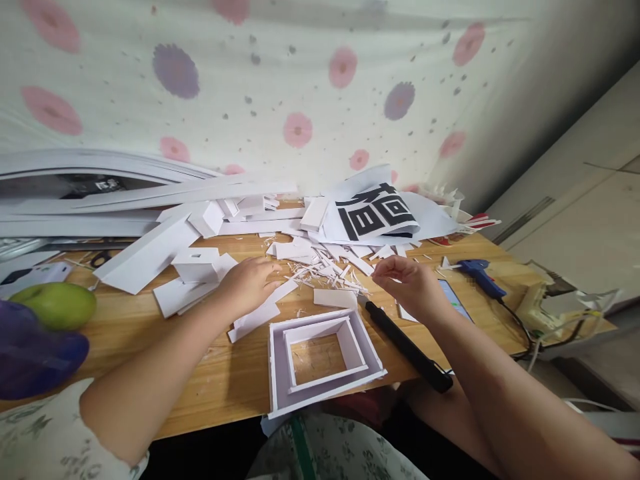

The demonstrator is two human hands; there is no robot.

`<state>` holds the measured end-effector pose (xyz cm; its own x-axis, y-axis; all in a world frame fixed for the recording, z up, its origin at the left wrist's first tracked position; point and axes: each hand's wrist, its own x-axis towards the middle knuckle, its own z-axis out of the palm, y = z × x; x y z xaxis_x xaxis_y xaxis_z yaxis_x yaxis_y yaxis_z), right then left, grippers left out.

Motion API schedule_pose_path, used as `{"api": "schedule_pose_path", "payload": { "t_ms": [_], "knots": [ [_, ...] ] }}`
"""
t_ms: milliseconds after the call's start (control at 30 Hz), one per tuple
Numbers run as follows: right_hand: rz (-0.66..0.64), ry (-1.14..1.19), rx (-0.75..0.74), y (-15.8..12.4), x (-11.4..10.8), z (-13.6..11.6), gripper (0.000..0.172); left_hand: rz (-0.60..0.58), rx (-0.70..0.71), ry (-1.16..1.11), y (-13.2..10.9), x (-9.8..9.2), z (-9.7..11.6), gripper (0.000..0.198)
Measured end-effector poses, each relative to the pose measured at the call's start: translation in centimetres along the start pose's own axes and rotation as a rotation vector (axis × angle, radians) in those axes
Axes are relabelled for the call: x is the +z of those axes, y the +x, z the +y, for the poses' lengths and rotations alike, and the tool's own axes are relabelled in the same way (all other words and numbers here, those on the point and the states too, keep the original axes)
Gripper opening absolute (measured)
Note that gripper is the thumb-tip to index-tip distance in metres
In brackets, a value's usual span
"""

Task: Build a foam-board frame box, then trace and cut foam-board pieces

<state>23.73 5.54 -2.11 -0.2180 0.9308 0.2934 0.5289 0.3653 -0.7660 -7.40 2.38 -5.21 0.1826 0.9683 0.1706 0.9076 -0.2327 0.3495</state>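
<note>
My left hand (249, 283) rests knuckles up on white foam-board offcuts (260, 313), its fingers curled among thin white slivers (325, 272); what it grips, if anything, is hidden. My right hand (407, 283) hovers just above the table with fingers curled in a pinch, nothing visible between them. Below the hands lies a white double rectangular frame (320, 357) at the table's near edge. A black utility knife (407, 347) lies just under my right wrist.
A wooden table (225, 380) carries stacked white boards (100, 193), a printed sheet with black characters (375, 210), a blue glue gun (480, 273), a phone (455, 300), a green apple (57, 303) and a purple bag (30, 353). A floral cloth hangs behind.
</note>
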Motion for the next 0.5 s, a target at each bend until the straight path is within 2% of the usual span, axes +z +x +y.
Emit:
{"api": "schedule_pose_path", "payload": {
  "t_ms": [167, 367, 500],
  "knots": [
    [-0.072, 0.045, -0.008, -0.2, -0.3, 0.4, 0.016, 0.038, -0.013, -0.076, -0.5, 1.0, -0.3, 0.026],
    [-0.097, 0.091, 0.019, -0.4, -0.3, 0.5, 0.019, 0.218, -0.221, -0.155, -0.7, -0.3, -2.5, 0.026],
    [-0.126, 0.133, 0.068, -0.4, 0.1, 0.3, 0.024, 0.323, -0.287, -0.253, -0.8, -0.7, -2.6, 0.025]
  ]
}}
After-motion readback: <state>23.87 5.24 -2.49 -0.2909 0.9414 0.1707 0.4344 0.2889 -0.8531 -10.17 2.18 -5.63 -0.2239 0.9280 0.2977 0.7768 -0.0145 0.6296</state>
